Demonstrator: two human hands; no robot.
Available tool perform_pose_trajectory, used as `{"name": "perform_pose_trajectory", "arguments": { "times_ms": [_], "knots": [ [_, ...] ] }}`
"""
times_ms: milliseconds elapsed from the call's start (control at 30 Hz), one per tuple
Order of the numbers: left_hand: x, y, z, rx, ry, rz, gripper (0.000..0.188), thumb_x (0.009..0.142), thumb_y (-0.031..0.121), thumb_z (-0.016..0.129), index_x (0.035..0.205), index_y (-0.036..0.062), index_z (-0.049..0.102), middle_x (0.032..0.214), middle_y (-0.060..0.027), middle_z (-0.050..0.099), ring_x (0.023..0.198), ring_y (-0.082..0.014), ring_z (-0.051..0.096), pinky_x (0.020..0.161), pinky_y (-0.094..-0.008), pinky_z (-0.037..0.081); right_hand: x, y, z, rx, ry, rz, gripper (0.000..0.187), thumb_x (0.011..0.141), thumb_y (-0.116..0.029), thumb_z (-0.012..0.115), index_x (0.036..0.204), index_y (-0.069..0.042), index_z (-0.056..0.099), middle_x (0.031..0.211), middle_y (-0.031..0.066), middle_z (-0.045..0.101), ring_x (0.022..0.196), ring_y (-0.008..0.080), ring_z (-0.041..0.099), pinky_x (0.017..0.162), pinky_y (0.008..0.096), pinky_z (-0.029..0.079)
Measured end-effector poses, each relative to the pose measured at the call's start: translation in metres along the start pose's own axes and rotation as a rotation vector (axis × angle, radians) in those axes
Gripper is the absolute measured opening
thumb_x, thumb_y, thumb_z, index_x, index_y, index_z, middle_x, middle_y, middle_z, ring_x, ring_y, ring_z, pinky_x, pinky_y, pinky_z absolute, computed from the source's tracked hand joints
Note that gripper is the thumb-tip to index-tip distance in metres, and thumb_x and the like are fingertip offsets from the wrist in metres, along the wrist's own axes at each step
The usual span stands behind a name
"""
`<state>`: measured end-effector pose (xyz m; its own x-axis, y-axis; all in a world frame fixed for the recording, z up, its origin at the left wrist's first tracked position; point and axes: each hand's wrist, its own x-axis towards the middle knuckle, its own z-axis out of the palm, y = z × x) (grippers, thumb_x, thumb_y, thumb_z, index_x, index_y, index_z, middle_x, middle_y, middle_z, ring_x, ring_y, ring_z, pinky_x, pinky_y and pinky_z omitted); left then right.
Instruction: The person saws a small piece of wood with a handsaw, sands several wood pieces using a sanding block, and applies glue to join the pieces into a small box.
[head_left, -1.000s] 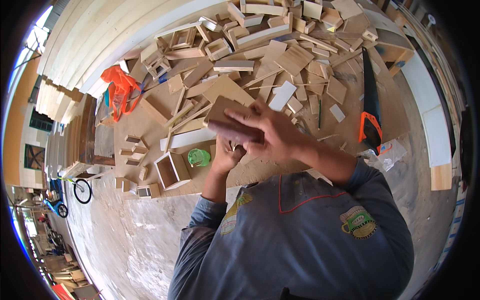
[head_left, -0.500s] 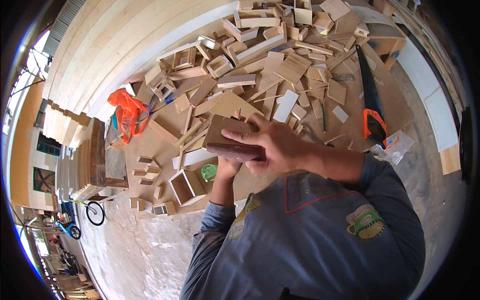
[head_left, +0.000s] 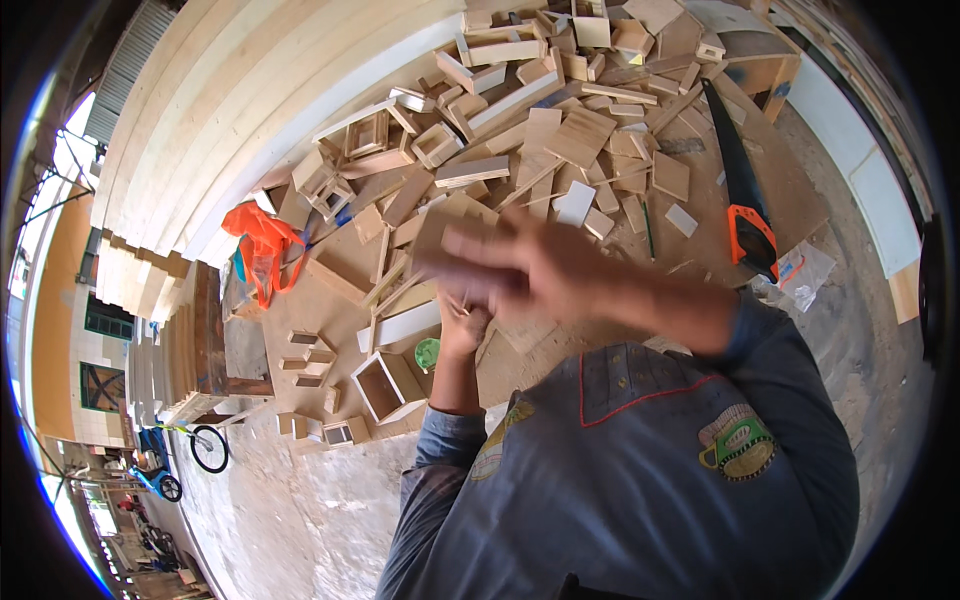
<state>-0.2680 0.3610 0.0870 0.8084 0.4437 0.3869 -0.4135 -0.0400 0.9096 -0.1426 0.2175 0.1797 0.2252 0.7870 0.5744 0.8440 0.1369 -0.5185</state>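
Observation:
My right hand [head_left: 550, 262] is smeared by motion, its fingers closed round a reddish-brown sanding block [head_left: 468, 280]. The block lies against a flat tan wooden piece [head_left: 440, 233], which is blurred too. From below, my left hand [head_left: 464, 328] grips that piece with bent fingers, partly hidden under the block. Both hands are in front of my chest, above the worktable. Just below my left hand, a small green round object [head_left: 427, 352] sits beside an open wooden box [head_left: 387, 388].
Wooden offcuts and small frames [head_left: 580, 135] pile over the table [head_left: 330, 265]. A handsaw [head_left: 745, 200] with an orange-black handle lies right, near a clear plastic bag [head_left: 805, 275]. An orange bag [head_left: 262, 245] is left, by stacked boards [head_left: 170, 330]. Small wooden boxes [head_left: 310, 355] stand near the front edge.
My right hand and the sanding block have blurred with motion against the wooden piece. The whole view has shifted slightly, so the table things sit a little differently in the picture.

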Motion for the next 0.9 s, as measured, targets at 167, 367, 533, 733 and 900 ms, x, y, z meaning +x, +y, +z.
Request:
{"name": "perform_pose_trajectory", "arguments": {
  "times_ms": [167, 367, 533, 733, 900],
  "knots": [
    [0.006, 0.003, -0.005, 0.041, -0.044, -0.029, 0.083, 0.074, 0.047, 0.073, 0.137, -0.0012, 0.048, 0.13, -0.0122, 0.057, 0.12, -0.0225, 0.054, 0.102, -0.0365, 0.041, 0.022, 0.015, -0.022, -0.035, -0.013, 0.176, 0.071, 0.071, -0.023, 0.073, 0.14, -0.021, 0.054, 0.104, 0.0233, 0.057, 0.08, 0.0366, 0.065, 0.068, 0.0423, 0.056],
    [0.009, -0.004, -0.014, 0.054, -0.01, -0.094, 0.06, 0.064, 0.015, 0.059, 0.122, -0.0015, 0.059, 0.119, -0.0093, 0.061, 0.11, -0.0201, 0.057, 0.098, -0.0331, 0.042, 0.011, -0.005, -0.006, -0.031, -0.106, 0.074, 0.073, 0.069, -0.028, 0.073, 0.139, -0.023, 0.055, 0.093, 0.0196, 0.055, 0.073, 0.034, 0.065, 0.067, 0.041, 0.056],
    [0.017, 0.014, 0.01, -0.069, 0.037, -0.042, 0.052, 0.071, 0.02, 0.07, 0.118, -0.0007, 0.062, 0.114, -0.0065, 0.063, 0.103, -0.0149, 0.058, 0.092, -0.0297, 0.046, 0.01, -0.004, -0.008, -0.048, -0.097, 0.049, 0.072, 0.069, -0.027, 0.072, 0.139, -0.022, 0.055, 0.091, 0.0174, 0.057, 0.071, 0.0335, 0.064, 0.066, 0.0416, 0.056],
    [0.016, -0.002, -0.003, 0.02, -0.045, -0.107, 0.093, 0.07, 0.074, 0.07, 0.125, 0.0001, 0.057, 0.114, -0.008, 0.065, 0.108, -0.0174, 0.06, 0.095, -0.0341, 0.048, 0.026, 0.02, -0.017, 0.026, -0.144, 0.246, 0.074, 0.069, -0.027, 0.074, 0.14, -0.025, 0.053, 0.108, 0.0259, 0.055, 0.087, 0.0399, 0.065, 0.082, 0.0447, 0.056],
    [0.013, 0.002, 0.008, -0.196, 0.041, -0.192, 0.093, 0.067, 0.058, 0.074, 0.135, -0.0007, 0.046, 0.121, -0.0148, 0.059, 0.109, -0.0242, 0.059, 0.093, -0.0401, 0.049, 0.026, 0.029, -0.012, 0.067, -0.228, 0.247, 0.068, 0.078, -0.031, 0.07, 0.143, -0.028, 0.05, 0.101, 0.0198, 0.063, 0.092, 0.0304, 0.069, 0.078, 0.0401, 0.056]
  ]
}}
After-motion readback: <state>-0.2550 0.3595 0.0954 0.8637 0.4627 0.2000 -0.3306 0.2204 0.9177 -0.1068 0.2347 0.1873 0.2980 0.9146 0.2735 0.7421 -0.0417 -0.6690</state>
